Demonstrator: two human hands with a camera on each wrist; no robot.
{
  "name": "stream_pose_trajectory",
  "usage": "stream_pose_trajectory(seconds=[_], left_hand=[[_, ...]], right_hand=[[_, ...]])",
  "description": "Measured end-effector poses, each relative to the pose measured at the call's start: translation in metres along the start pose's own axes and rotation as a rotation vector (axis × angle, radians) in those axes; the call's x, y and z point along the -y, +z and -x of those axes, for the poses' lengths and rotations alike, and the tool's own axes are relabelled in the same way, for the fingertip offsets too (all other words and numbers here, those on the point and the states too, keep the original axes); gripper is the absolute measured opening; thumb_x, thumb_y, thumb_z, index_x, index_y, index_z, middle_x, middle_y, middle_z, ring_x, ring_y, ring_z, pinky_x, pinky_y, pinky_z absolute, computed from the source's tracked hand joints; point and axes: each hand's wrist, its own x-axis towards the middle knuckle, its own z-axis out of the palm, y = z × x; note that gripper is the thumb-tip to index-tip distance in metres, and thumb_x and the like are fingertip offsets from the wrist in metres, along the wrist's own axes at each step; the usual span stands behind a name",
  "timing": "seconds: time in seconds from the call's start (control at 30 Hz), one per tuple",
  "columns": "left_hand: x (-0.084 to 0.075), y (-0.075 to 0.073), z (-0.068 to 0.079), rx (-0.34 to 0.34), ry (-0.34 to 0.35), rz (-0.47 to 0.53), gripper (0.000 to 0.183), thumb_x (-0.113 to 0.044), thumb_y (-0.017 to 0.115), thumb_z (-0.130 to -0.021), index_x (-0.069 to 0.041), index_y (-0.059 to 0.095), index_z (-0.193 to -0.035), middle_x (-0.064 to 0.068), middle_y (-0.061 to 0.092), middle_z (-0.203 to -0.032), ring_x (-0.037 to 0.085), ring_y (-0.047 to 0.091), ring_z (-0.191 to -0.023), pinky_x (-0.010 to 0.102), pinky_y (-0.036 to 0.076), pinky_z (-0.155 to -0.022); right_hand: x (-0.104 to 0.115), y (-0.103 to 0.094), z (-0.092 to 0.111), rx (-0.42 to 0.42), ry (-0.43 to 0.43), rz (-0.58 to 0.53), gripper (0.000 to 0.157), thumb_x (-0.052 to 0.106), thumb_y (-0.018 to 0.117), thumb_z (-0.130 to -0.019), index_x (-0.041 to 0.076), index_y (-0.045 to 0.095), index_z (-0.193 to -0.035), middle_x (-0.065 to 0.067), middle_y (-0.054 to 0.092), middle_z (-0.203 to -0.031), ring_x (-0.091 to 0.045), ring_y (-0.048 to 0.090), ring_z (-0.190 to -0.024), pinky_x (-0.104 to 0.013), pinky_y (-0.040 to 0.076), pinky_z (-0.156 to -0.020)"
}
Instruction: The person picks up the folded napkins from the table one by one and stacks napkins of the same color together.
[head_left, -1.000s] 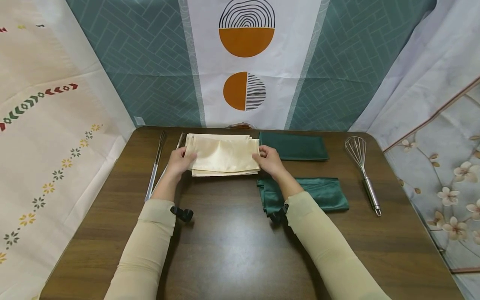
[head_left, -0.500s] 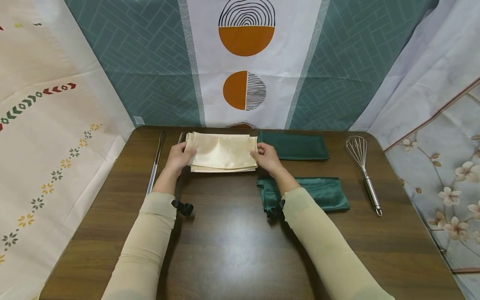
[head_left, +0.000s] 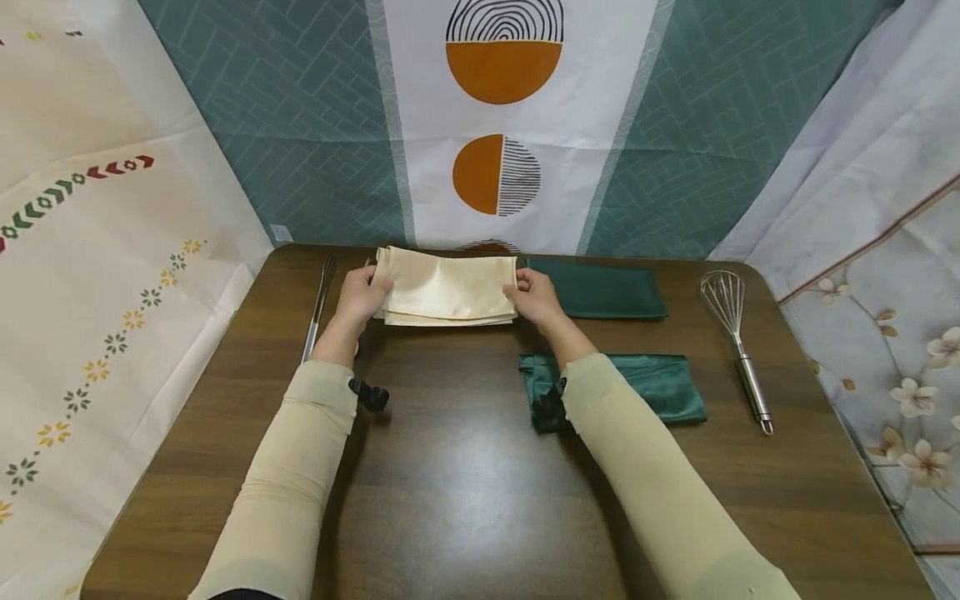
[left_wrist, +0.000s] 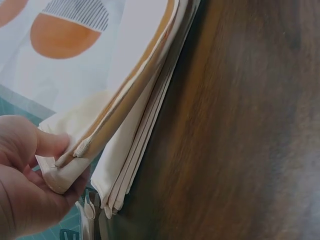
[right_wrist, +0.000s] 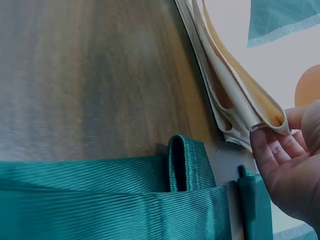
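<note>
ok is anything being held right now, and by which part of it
A folded cream cloth: the left hand pinches its left end, the right hand its right end.

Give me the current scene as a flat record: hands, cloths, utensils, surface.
left hand: pinches left end of cream cloth
right hand: holds its right end
cream cloth: folded, far side of table, more cream layers below
far green cloth: folded, right of cream cloth
near green cloth: folded, partly hidden by right arm
whisk: right side, handle toward person
metal utensil: left side, type unclear
surface: brown wood-grain table
</note>
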Motion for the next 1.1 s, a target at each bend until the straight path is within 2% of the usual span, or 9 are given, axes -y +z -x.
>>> stream_pose_trajectory(seconds=[0.1, 0.23, 0.4, 0.53, 0.7, 0.87, 1.0, 1.1], left_hand=[[0.001, -0.001, -0.006, -0.008, 0.003, -0.043, 0.031, -0.011, 0.056, -0.103, 0.004, 0.064, -0.129, 0.023, 0.063, -0.115, 0.026, 0.059, -0.093, 0.029, 0.052, -0.071], [0.001, -0.003, -0.013, -0.048, 0.061, -0.152, 0.028, -0.011, 0.060, -0.101, 0.003, 0.069, -0.123, 0.024, 0.067, -0.113, 0.030, 0.060, -0.095, 0.035, 0.052, -0.076], [0.000, -0.006, -0.018, -0.117, 0.141, -0.292, 0.026, -0.011, 0.064, -0.097, 0.002, 0.072, -0.118, 0.024, 0.070, -0.114, 0.040, 0.061, -0.106, 0.048, 0.050, -0.089], [0.001, -0.008, -0.019, -0.104, 0.138, -0.318, 0.030, -0.012, 0.063, -0.098, 0.003, 0.069, -0.123, 0.025, 0.068, -0.120, 0.046, 0.055, -0.116, 0.053, 0.045, -0.099], [0.006, -0.006, -0.018, -0.100, 0.133, -0.366, 0.033, -0.011, 0.063, -0.098, 0.004, 0.067, -0.126, 0.026, 0.067, -0.123, 0.047, 0.054, -0.121, 0.053, 0.043, -0.102], [0.004, -0.003, -0.014, -0.156, 0.132, -0.363, 0.040, -0.011, 0.064, -0.097, 0.004, 0.062, -0.134, 0.026, 0.063, -0.127, 0.046, 0.054, -0.122, 0.055, 0.039, -0.105], [-0.004, -0.001, -0.009, -0.159, 0.168, -0.348, 0.046, -0.015, 0.066, -0.098, 0.003, 0.056, -0.139, 0.025, 0.057, -0.133, 0.045, 0.050, -0.126, 0.057, 0.035, -0.108], [-0.010, 0.002, -0.004, -0.123, 0.219, -0.359, 0.041, -0.017, 0.066, -0.099, 0.002, 0.061, -0.135, 0.023, 0.062, -0.129, 0.042, 0.054, -0.123, 0.054, 0.040, -0.104]], right_hand=[[0.000, 0.000, -0.006, -0.005, 0.018, 0.035, 0.034, 0.015, 0.061, -0.102, -0.001, 0.059, -0.132, -0.011, 0.067, -0.096, -0.012, 0.053, -0.061, -0.029, 0.047, -0.065], [0.002, -0.001, -0.010, -0.004, 0.035, 0.080, 0.037, 0.016, 0.061, -0.102, 0.000, 0.058, -0.135, -0.015, 0.066, -0.107, -0.017, 0.058, -0.073, -0.034, 0.051, -0.075], [0.005, 0.000, -0.014, 0.001, 0.030, 0.140, 0.044, 0.018, 0.063, -0.102, 0.000, 0.054, -0.141, -0.020, 0.063, -0.126, -0.030, 0.061, -0.108, -0.045, 0.049, -0.097], [0.004, 0.004, -0.017, -0.005, 0.027, 0.190, 0.050, 0.019, 0.064, -0.101, -0.001, 0.050, -0.145, -0.022, 0.058, -0.136, -0.034, 0.053, -0.129, -0.048, 0.044, -0.107], [-0.001, 0.008, -0.017, -0.006, 0.036, 0.240, 0.048, 0.023, 0.064, -0.101, 0.000, 0.054, -0.142, -0.021, 0.060, -0.133, -0.034, 0.054, -0.126, -0.048, 0.046, -0.104], [-0.001, 0.000, -0.010, -0.058, -0.023, 0.344, 0.038, 0.025, 0.064, -0.101, -0.002, 0.063, -0.129, -0.019, 0.068, -0.120, -0.034, 0.061, -0.112, -0.047, 0.051, -0.094], [0.004, -0.013, -0.001, -0.106, -0.101, 0.401, 0.034, 0.023, 0.063, -0.101, -0.003, 0.066, -0.123, -0.019, 0.071, -0.111, -0.034, 0.065, -0.103, -0.047, 0.053, -0.087], [0.005, -0.023, 0.007, -0.102, -0.119, 0.391, 0.035, 0.023, 0.064, -0.101, -0.003, 0.065, -0.125, -0.019, 0.072, -0.110, -0.033, 0.067, -0.100, -0.046, 0.054, -0.087]])
